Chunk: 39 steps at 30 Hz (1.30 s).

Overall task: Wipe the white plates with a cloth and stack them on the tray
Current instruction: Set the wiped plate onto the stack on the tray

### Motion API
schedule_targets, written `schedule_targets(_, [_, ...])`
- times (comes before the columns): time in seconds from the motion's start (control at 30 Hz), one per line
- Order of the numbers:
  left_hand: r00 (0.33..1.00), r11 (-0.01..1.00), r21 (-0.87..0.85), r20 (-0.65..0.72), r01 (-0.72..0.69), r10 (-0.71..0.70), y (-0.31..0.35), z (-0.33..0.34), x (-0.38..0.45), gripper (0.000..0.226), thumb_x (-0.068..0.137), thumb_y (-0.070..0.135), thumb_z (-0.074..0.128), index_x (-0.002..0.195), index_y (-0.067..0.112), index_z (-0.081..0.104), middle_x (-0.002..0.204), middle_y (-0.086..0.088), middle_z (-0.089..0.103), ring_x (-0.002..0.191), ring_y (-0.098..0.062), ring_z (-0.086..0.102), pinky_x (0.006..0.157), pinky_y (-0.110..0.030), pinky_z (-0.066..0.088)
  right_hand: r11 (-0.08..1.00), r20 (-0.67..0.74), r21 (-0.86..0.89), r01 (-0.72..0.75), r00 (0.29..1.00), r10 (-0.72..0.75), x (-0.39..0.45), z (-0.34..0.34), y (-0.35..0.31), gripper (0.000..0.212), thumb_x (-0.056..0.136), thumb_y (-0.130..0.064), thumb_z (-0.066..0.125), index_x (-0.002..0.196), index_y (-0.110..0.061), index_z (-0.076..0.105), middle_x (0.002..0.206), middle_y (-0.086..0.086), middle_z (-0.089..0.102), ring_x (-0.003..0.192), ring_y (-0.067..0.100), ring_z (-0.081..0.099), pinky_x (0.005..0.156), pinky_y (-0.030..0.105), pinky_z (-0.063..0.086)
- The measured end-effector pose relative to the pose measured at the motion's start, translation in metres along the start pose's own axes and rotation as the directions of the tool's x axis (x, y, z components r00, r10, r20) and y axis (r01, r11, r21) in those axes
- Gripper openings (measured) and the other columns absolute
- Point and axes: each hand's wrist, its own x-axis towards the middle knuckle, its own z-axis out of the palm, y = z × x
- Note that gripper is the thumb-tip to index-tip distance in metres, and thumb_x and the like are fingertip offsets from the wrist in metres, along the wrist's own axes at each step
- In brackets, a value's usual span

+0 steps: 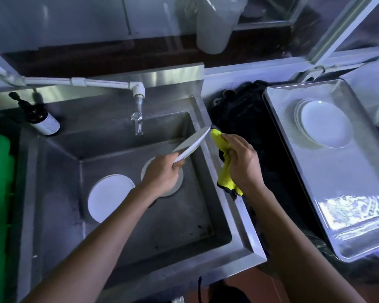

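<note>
My picture is dim and looks blue all over. The light comes from the window at 12 o'clock. It makes a bright white glare on the tray (357, 206) at 4 o'clock. The sink (140, 215) is gray and shady inside, and my arms look dark near 6 o'clock. Straight lines bend near the edges, like in a fish-eye lens. The top at 12 o'clock looks soft and smeary.
</note>
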Motion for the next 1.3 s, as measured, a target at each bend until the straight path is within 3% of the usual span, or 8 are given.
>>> schedule_targets(0.07, [0.994,0.991,0.098,-0.037,-0.095,0.099,0.022,0.007,0.007,0.018,0.104,0.030,0.051,0.110,0.027,0.067,0.074,-0.003,0.060,0.075,-0.033,0.062,0.058,-0.035,0.036,1.000,-0.051,0.003,0.020,0.998,-0.020,0.000,-0.025,0.015,0.053,0.083,0.012,0.042,0.128,-0.003,0.065,0.122,0.012,0.066,0.105,0.034,0.063,0.088,0.045,0.053])
schedule_targets(0.17, [0.945,0.936,0.162,-0.047,-0.312,0.323,0.060,0.019,0.018,0.045,0.103,0.015,0.054,0.145,0.031,0.054,0.107,-0.008,0.071,0.089,-0.034,0.067,0.067,-0.042,0.052,1.000,-0.098,0.002,0.007,0.995,-0.007,-0.003,-0.064,0.041,0.052,0.085,0.002,0.041,0.129,-0.008,0.065,0.126,0.007,0.066,0.109,0.029,0.063,0.090,0.039,0.053])
schedule_targets(0.23, [0.900,0.879,0.234,-0.036,-0.415,0.435,0.090,0.028,0.026,0.057,0.098,0.003,0.056,0.147,0.031,0.051,0.129,-0.009,0.068,0.106,-0.035,0.068,0.082,-0.049,0.058,0.999,-0.125,0.008,-0.032,0.992,0.033,-0.006,-0.087,0.061,0.053,0.085,0.001,0.040,0.130,-0.011,0.065,0.126,0.003,0.066,0.107,0.024,0.061,0.087,0.030,0.049])
schedule_targets(0.37, [0.819,0.771,0.365,-0.039,-0.522,0.573,0.148,0.059,0.047,0.056,0.092,-0.005,0.062,0.139,0.026,0.061,0.130,-0.012,0.068,0.114,-0.038,0.067,0.085,-0.053,0.059,0.988,-0.179,-0.003,-0.152,0.972,0.149,-0.013,-0.133,0.108,0.057,0.083,0.010,0.046,0.129,-0.017,0.066,0.123,-0.002,0.066,0.106,0.027,0.060,0.089,0.034,0.048])
schedule_targets(0.47, [0.822,0.750,0.391,0.031,-0.534,0.569,0.189,0.087,0.070,0.049,0.101,0.006,0.051,0.144,0.028,0.056,0.144,-0.012,0.058,0.130,-0.036,0.057,0.102,-0.054,0.050,0.990,-0.236,-0.002,-0.144,0.962,0.140,-0.020,-0.167,0.140,0.054,0.080,0.003,0.044,0.123,-0.019,0.068,0.116,-0.001,0.068,0.100,0.030,0.061,0.085,0.036,0.051])
schedule_targets(0.57, [0.827,0.717,0.449,0.100,-0.533,0.553,0.223,0.120,0.094,0.050,0.106,0.012,0.043,0.150,0.037,0.046,0.154,-0.004,0.049,0.142,-0.030,0.047,0.113,-0.048,0.038,0.991,-0.258,0.020,-0.131,0.957,0.132,-0.028,-0.194,0.169,0.052,0.078,0.000,0.041,0.115,-0.026,0.066,0.100,0.002,0.066,0.084,0.023,0.057,0.075,0.018,0.049])
schedule_targets(0.7, [0.804,0.647,0.518,0.147,-0.559,0.577,0.262,0.160,0.116,0.055,0.105,0.010,0.042,0.152,0.039,0.041,0.157,0.001,0.046,0.144,-0.026,0.042,0.113,-0.045,0.033,0.975,-0.209,-0.007,-0.221,0.954,0.215,-0.035,-0.222,0.213,0.053,0.082,0.008,0.044,0.114,-0.030,0.063,0.085,-0.003,0.055,0.080,0.030,0.055,0.068,0.040,0.051])
schedule_targets(1.3, [0.788,0.414,0.702,0.351,-0.579,0.506,0.351,0.285,0.176,0.069,0.097,0.011,0.044,0.158,0.036,0.024,0.164,0.002,0.028,0.150,-0.025,0.025,0.118,-0.049,0.024,0.908,-0.169,-0.151,-0.391,0.915,0.366,-0.056,-0.265,0.313,0.061,0.084,0.012,0.045,0.129,-0.025,0.062,0.112,0.001,0.060,0.094,0.034,0.053,0.076,0.044,0.049])
